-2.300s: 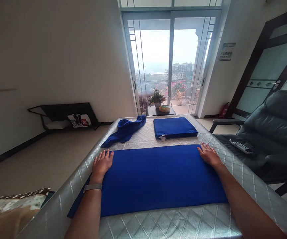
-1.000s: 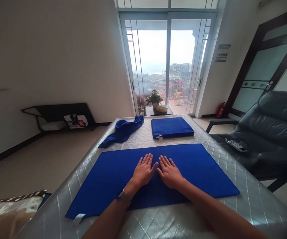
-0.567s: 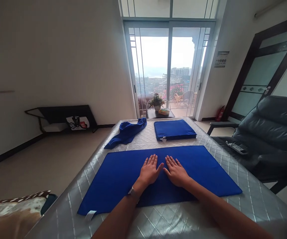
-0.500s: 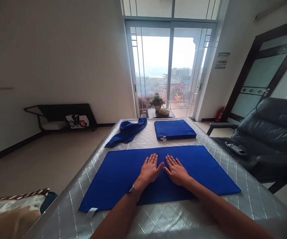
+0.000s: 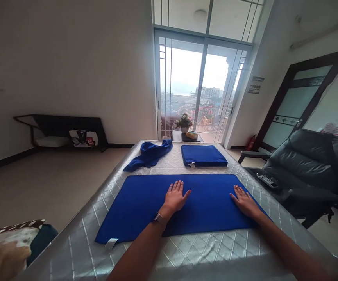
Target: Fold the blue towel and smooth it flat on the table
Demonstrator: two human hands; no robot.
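A blue cloth [image 5: 210,203] lies spread flat in front of me, with a white tag [image 5: 111,243] at its near left corner. My left hand [image 5: 175,197] rests flat near the cloth's middle, fingers stretched and thumb apart. Toward the right edge, my right hand [image 5: 245,201] lies palm down on the same cloth, its fingers extended. Neither hand grips anything. Behind the cloth sits a neat stack of folded blue cloths [image 5: 204,155]. To the left of that stack, a crumpled blue cloth [image 5: 151,154] lies in loose folds.
All the cloths lie on a table with a silvery quilted cover [image 5: 198,251]. A dark armchair [image 5: 303,168] stands close on the right. Beyond the table's far end are a potted plant [image 5: 184,121] and a sliding glass door [image 5: 183,78]. A patterned cushion [image 5: 7,246] is at lower left.
My right hand has slid rightward across the cloth, away from my left hand, which stays near the middle. The camera view has tilted and shifted slightly.
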